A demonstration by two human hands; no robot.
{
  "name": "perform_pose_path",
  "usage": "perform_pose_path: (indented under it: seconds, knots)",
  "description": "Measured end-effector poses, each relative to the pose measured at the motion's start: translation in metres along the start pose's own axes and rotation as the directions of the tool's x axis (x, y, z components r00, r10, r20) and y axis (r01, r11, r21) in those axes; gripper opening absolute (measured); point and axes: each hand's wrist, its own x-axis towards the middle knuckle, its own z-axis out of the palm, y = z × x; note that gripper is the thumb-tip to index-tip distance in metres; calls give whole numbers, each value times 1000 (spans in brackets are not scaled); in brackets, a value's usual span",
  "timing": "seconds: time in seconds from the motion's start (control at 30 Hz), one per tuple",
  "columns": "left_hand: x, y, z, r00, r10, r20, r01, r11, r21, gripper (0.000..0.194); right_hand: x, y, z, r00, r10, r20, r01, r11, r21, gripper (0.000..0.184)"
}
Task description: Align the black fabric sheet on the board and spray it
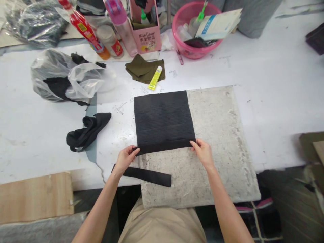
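Observation:
A square of black ribbed fabric (163, 118) lies flat on a grey, stained work board (217, 135). My left hand (125, 158) pinches the fabric's near left corner, fingers closed on the edge. My right hand (204, 152) pinches the near right corner the same way. The near edge of the fabric is lifted slightly between both hands. A narrow black fabric strip (148, 175) lies on the board's near left edge, just below my left hand.
A crumpled black cloth (87, 131) lies to the left. A clear plastic bag with dark fabric (63, 79) sits further left. Olive folded cloth (144, 69) with a yellow glue tube (155, 78), bottles, a pink box (146, 30) and a pink basin (194, 28) stand behind.

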Motion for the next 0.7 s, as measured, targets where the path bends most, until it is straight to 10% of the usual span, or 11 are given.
perform_pose_path:
  seconds: [0.23,0.7]
  knots:
    - [7,-7,5,993,48,-103,-33,990,139,39,6,4,-2,978,-145,-147,76,916,-395,57]
    - [9,-7,0,999,8,-35,-6,998,67,43,16,8,-7,994,-82,-70,51,931,-363,50]
